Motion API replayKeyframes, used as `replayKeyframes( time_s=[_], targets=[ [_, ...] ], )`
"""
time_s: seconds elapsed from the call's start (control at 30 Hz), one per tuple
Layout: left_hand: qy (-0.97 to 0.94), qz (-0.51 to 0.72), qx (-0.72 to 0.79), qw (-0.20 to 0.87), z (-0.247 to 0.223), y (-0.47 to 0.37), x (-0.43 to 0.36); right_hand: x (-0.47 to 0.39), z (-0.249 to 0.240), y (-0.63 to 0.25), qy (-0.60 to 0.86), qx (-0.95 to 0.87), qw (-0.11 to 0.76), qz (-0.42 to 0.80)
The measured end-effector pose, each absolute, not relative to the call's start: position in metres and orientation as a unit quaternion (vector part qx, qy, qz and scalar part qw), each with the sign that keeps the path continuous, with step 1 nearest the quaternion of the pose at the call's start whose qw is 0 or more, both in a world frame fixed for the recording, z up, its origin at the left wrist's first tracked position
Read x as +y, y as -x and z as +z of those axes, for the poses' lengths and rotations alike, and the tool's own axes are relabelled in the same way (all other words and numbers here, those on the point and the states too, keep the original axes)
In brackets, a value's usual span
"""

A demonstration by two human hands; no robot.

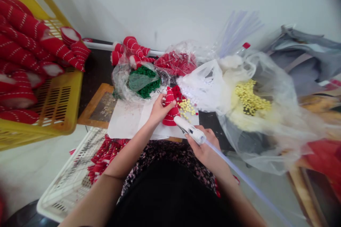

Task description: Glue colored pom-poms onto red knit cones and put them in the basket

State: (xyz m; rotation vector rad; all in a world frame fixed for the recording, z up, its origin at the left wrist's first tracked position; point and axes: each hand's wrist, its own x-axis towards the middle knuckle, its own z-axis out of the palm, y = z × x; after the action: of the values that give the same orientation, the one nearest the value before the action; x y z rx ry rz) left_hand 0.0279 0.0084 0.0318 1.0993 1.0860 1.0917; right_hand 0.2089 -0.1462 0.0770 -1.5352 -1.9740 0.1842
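My left hand holds a small red cone with white dashed stitching, its tip pointing away from me, over white paper. In my right hand is a white glue gun, a long translucent glue stick running out of its back. The gun's nozzle end is at the cone's lower right side; whether they touch is unclear. Just right of the cone lie loose yellow pompoms and red pompoms.
Behind are bags of green pompoms, red pompoms and white pompoms. A yellow pompom bag lies right. Red cones fill a yellow crate at left; a white basket stands below. Glue sticks stand behind.
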Motion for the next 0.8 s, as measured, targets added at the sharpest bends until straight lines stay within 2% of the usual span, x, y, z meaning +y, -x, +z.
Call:
replayKeyframes(
  time_s=[0.17, 0.53, 0.8],
  targets=[
    [-0.432, 0.474, 0.455, 0.619, 0.034, -0.026, 0.008, -0.148, 0.084, -0.22, 0.56, -0.776, 0.283, 0.06],
    [-0.384, 0.466, 0.438, 0.666, 0.042, -0.019, 0.002, -0.133, 0.078, -0.215, 0.625, -0.673, 0.375, 0.128],
    [-0.395, 0.455, 0.436, 0.669, 0.048, -0.017, -0.002, -0.126, 0.073, -0.21, 0.612, -0.683, 0.376, 0.132]
  ],
)
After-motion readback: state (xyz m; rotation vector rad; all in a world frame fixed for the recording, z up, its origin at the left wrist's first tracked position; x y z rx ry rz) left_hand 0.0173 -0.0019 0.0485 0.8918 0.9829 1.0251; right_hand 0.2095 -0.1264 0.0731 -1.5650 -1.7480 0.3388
